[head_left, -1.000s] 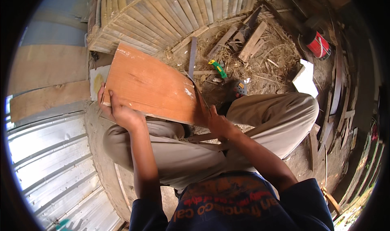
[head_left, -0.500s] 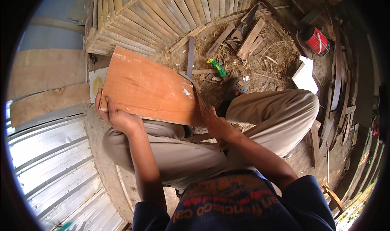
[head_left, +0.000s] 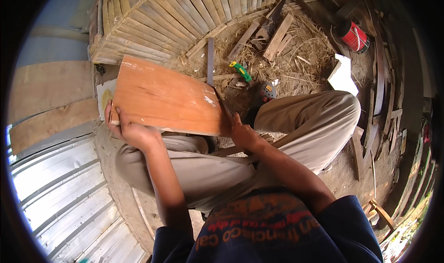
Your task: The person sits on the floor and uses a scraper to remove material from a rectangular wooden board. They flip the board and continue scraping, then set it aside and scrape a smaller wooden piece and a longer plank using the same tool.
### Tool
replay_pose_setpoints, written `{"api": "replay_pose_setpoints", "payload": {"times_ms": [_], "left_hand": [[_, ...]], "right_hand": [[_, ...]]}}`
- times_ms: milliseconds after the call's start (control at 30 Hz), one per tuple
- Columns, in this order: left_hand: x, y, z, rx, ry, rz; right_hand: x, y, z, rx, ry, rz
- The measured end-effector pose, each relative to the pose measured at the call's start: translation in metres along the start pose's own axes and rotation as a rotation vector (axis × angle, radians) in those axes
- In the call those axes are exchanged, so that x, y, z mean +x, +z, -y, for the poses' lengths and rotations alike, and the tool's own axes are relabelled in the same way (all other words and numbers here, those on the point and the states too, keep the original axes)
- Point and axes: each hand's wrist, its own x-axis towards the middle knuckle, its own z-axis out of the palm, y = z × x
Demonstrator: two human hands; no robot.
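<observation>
An orange-brown wooden board (head_left: 169,94) with pale scuffs rests slantwise over my bent legs. My left hand (head_left: 132,128) is closed around its left end, with the thumb on the face. At the opposite end, my right hand (head_left: 245,134) is closed on a thin dark blade (head_left: 224,102) running along the board's right edge. The blade's handle is hidden in my fist, and its exact kind is unclear. Past the board's far edge, a dark flat strip (head_left: 210,61) lies on the ground.
Beyond my shoe (head_left: 265,92) lie a green-and-yellow-handled tool (head_left: 240,71), wood offcuts (head_left: 279,36) and shavings. A slatted wooden structure (head_left: 157,24) stands at the far left. At right are a red bucket (head_left: 356,37), a white panel (head_left: 343,75) and long planks.
The board has tilted slightly, so less of its right end face shows. The blade has shifted a little along that edge. My left hand keeps its grip, and the view has moved slightly.
</observation>
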Motion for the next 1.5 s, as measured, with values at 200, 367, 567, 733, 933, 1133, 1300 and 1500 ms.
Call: {"api": "replay_pose_setpoints", "payload": {"times_ms": [200,367,567,733,933,1133,1300,1500], "left_hand": [[-0.001,-0.005,0.003,0.035,0.029,0.008],[0.002,-0.01,0.002,0.01,0.018,0.055],[0.007,-0.015,0.006,0.02,0.028,0.047],[0.02,-0.026,0.011,0.043,0.014,-0.032],[0.04,-0.042,0.017,0.024,-0.016,-0.077],[0.048,-0.05,0.022,0.037,-0.028,-0.127],[0.047,-0.051,0.023,-0.033,-0.043,-0.108],[0.048,-0.047,0.024,-0.005,-0.01,-0.076]], "right_hand": [[-0.008,-0.016,0.01,-0.184,-0.051,-0.012],[0.016,-0.018,-0.045,-0.118,-0.478,-0.074],[-0.006,-0.019,-0.03,0.298,-0.074,0.036],[-0.021,-0.047,0.007,0.606,0.318,0.035],[-0.054,-0.146,0.043,0.594,0.286,0.255],[-0.061,-0.152,0.037,0.358,0.145,0.257],[-0.05,-0.128,0.027,0.209,-0.026,0.288],[-0.05,-0.134,0.028,0.321,0.121,0.245]]}}
